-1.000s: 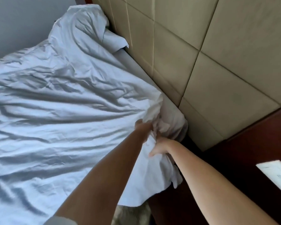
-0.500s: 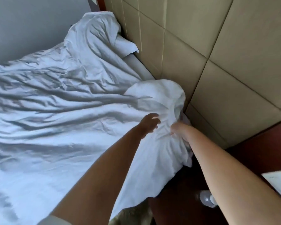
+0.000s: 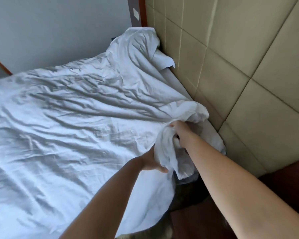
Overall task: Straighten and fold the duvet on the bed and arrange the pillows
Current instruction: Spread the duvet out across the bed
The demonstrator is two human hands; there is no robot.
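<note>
A crumpled white duvet (image 3: pixel 72 128) covers the bed from the left edge to the headboard side. Its near corner is bunched up between my hands. My left hand (image 3: pixel 153 162) grips the bunched fabric from below, its fingers mostly hidden in the cloth. My right hand (image 3: pixel 180 133) holds the same corner from the headboard side, fingers curled into the folds. At the far end the duvet rises over a hump, and a white pillow (image 3: pixel 162 60) corner sticks out from under it against the headboard.
A padded beige headboard (image 3: pixel 240 57) runs along the right. A strip of bare mattress edge (image 3: pixel 178 83) shows beside it. Dark wooden furniture (image 3: pixel 286 183) stands at the lower right, and a grey wall (image 3: pixel 59 31) lies behind the bed.
The puffed-up duvet corner has collapsed and been drawn back toward me. My left hand dropped lower and nearer, under the bunch; my right hand shifted left into the folds.
</note>
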